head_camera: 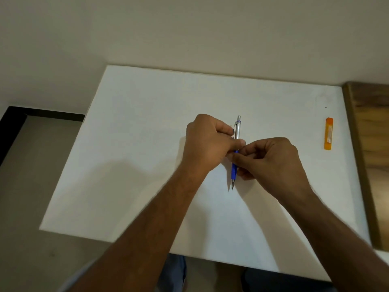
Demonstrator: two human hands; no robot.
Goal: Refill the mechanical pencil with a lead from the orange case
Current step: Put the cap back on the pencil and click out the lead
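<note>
A mechanical pencil with a silver upper barrel and blue grip stands nearly upright over the white table, tip down. My left hand is closed around its middle from the left. My right hand pinches the blue grip section from the right, fingers curled. The push-button end sticks out above both hands and the metal tip shows below them. The orange lead case lies flat on the table far to the right, apart from both hands. I cannot see a loose lead.
A wooden surface borders the table on the right, just beyond the case. The wall runs along the table's far edge. Floor with a dark skirting strip lies to the left.
</note>
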